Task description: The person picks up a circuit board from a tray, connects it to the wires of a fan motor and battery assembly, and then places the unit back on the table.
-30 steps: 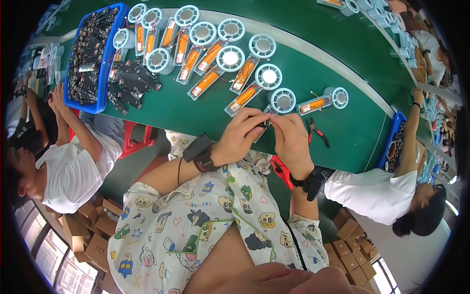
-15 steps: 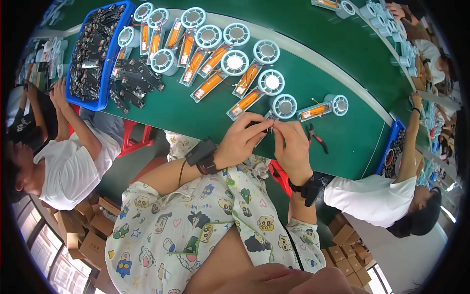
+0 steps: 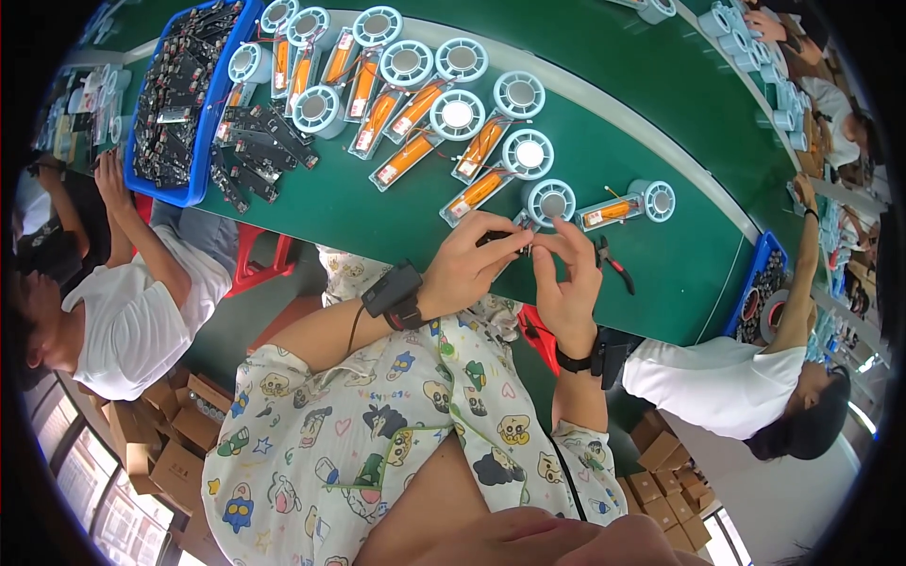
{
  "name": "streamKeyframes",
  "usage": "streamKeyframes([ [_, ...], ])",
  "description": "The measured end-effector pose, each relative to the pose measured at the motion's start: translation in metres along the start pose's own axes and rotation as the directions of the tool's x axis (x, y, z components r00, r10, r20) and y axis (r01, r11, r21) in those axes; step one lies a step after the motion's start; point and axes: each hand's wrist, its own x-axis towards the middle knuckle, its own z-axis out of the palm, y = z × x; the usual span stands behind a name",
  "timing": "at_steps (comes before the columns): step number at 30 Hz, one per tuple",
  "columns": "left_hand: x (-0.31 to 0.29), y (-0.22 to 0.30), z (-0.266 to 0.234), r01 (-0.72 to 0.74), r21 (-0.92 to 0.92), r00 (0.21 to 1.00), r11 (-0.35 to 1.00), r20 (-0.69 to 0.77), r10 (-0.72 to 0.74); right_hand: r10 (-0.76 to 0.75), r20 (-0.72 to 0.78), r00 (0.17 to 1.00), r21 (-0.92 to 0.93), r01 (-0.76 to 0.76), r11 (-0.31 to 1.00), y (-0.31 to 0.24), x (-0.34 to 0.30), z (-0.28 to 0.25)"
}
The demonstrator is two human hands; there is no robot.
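Observation:
My left hand (image 3: pixel 469 262) is closed, pinching a small black part (image 3: pixel 493 238) like the black boards in the bin; most of it is covered by the fingers. My right hand (image 3: pixel 571 292) meets it at the fingertips, thumb and forefinger bent around something too small to make out. Just beyond them lies a light blue fan-like unit (image 3: pixel 550 202) with a round grey centre, its clear handle running under my hands. To its right rests a similar unit (image 3: pixel 658 200) with an orange battery (image 3: pixel 609 213) in the handle. Red-handled pliers (image 3: pixel 615 266) lie beside my right hand.
Several more light blue units (image 3: pixel 457 115) with orange batteries spread over the green table (image 3: pixel 368 212). A blue bin (image 3: pixel 200 179) full of black boards stands far left, with a loose pile of boards (image 3: pixel 264 146) beside it. Co-workers sit on both sides; another blue bin (image 3: pixel 766 247) stands right.
My right hand has shifted slightly, its forefinger lifting and its fingers spreading a little from the thumb. The left hand stays almost in place on the black part.

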Motion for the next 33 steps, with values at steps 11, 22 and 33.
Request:
streamKeyframes([
  [11, -0.007, 0.005, -0.006, -0.077, 0.196, 0.997, 0.978, 0.022, 0.075, -0.061, 0.034, 0.998, -0.124, 0.064, 0.990, -0.019, 0.001, 0.002],
  [22, -0.021, -0.007, -0.018, -0.135, 0.213, 0.982, 0.968, 0.157, 0.103, 0.053, 0.254, 0.966, -0.420, 0.061, 0.905, -0.065, 0.084, -0.009],
  [33, -0.022, -0.020, -0.023, -0.307, 0.258, 0.939, 0.916, 0.237, 0.248, -0.367, 0.434, 0.823, -0.578, 0.566, 0.587, -0.119, 0.414, 0.183],
])
